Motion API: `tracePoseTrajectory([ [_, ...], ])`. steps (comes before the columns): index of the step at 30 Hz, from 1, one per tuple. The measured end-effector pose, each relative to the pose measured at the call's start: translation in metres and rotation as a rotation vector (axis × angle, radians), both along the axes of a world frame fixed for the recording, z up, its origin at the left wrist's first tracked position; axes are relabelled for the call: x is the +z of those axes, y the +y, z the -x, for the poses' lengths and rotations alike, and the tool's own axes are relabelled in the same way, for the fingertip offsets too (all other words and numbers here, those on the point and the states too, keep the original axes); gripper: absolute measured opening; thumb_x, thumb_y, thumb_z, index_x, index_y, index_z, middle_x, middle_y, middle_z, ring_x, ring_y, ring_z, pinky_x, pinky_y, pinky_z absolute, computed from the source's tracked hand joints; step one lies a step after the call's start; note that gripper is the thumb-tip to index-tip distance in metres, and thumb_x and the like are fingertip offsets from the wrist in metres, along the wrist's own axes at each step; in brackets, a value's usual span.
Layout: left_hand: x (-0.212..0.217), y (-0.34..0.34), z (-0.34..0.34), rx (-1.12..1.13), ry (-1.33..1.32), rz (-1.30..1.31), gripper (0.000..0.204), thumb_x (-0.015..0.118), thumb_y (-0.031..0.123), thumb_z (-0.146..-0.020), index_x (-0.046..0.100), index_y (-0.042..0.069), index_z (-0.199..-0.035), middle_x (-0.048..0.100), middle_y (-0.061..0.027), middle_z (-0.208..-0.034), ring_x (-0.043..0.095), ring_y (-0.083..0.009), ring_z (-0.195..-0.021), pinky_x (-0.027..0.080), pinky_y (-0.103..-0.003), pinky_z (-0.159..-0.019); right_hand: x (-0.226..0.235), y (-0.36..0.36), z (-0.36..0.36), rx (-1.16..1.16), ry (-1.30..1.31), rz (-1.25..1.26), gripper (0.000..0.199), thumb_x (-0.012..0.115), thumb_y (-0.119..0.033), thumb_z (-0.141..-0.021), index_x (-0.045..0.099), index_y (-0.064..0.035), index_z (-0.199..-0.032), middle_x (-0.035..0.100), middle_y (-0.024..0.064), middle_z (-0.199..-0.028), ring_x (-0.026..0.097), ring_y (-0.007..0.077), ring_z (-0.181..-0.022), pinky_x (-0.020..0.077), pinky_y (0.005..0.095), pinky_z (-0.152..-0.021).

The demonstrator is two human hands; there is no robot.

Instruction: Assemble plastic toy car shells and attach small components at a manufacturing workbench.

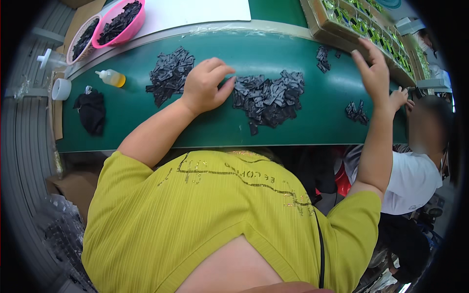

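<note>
My left hand (207, 84) is over the table between two heaps of small flat black pieces. Its fingers are loosely bent, with thumb and forefinger apart and nothing visible between them. Just right of its fingertips lies the middle heap (268, 95); the left heap (171, 73) is partly behind the hand. My right hand (374, 71) is raised at the far right, beside the edge of a cardboard box (342, 39). Its thumb and forefinger are stretched out and apart, and I see nothing in them. Two small clusters of black pieces, one far (323, 59) and one nearer (357, 113), lie left of this arm.
A pink basin (141, 22) and a pale basket (71, 56), both with black pieces, stand at the back left. A bottle of yellow liquid (112, 78), a black cloth (91, 112) and a white roll (61, 89) are at the left. Another person (410, 176) sits close on the right.
</note>
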State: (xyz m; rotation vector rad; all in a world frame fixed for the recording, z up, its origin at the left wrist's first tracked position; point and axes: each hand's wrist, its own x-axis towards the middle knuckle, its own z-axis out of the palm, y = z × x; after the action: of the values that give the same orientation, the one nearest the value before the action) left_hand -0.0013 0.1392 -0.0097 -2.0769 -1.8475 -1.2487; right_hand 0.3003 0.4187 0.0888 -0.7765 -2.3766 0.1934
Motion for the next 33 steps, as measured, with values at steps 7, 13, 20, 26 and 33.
tracePoseTrajectory([
  [7,0.012,-0.044,-0.034,-0.109,0.220,0.452,0.118,0.066,0.077,-0.064,0.029,0.000,-0.145,0.023,-0.0290,-0.151,0.017,-0.0446,-0.143,0.018,-0.053,-0.115,-0.058,-0.154,0.001,0.323,-0.305,0.379,0.111,0.087,-0.042,-0.058,0.030,-0.0112,-0.148,0.021,0.0280,-0.153,0.018,0.0413,-0.144,0.0191,0.0482,-0.116],
  [13,0.006,-0.017,-0.058,-0.037,0.369,0.479,0.116,0.060,0.079,-0.068,0.027,0.000,-0.147,0.021,-0.0287,-0.152,0.017,-0.0442,-0.143,0.015,-0.052,-0.116,-0.080,-0.176,0.035,0.156,-0.407,0.121,0.113,0.080,-0.059,-0.060,0.029,-0.0120,-0.149,0.017,0.0313,-0.152,0.014,0.0457,-0.143,0.0135,0.0534,-0.116],
  [20,0.001,-0.003,-0.049,-0.065,0.369,0.451,0.112,0.060,0.076,-0.071,0.027,0.000,-0.147,0.028,-0.0260,-0.150,0.023,-0.0406,-0.142,0.017,-0.051,-0.117,-0.093,-0.164,0.063,0.159,-0.419,0.042,0.087,0.063,-0.060,-0.079,0.036,-0.0096,-0.146,0.022,0.0283,-0.152,0.019,0.0390,-0.144,0.0152,0.0478,-0.117],
  [26,0.003,0.009,-0.044,-0.032,0.341,0.414,0.109,0.065,0.070,-0.072,0.028,-0.002,-0.145,0.030,-0.0259,-0.149,0.026,-0.0405,-0.141,0.020,-0.049,-0.116,-0.101,-0.161,0.086,0.179,-0.334,0.102,0.081,0.059,-0.055,-0.085,0.034,-0.0097,-0.147,0.025,0.0263,-0.152,0.022,0.0377,-0.143,0.0162,0.0452,-0.118],
  [33,0.006,0.014,-0.041,-0.029,0.324,0.377,0.100,0.069,0.061,-0.075,0.031,-0.001,-0.144,0.034,-0.0253,-0.147,0.030,-0.0392,-0.139,0.023,-0.048,-0.115,-0.098,-0.145,0.058,0.191,0.156,0.368,0.070,0.062,-0.040,-0.090,0.036,-0.0015,-0.142,0.031,0.0284,-0.148,0.035,0.0418,-0.135,0.0311,0.0429,-0.110],
])
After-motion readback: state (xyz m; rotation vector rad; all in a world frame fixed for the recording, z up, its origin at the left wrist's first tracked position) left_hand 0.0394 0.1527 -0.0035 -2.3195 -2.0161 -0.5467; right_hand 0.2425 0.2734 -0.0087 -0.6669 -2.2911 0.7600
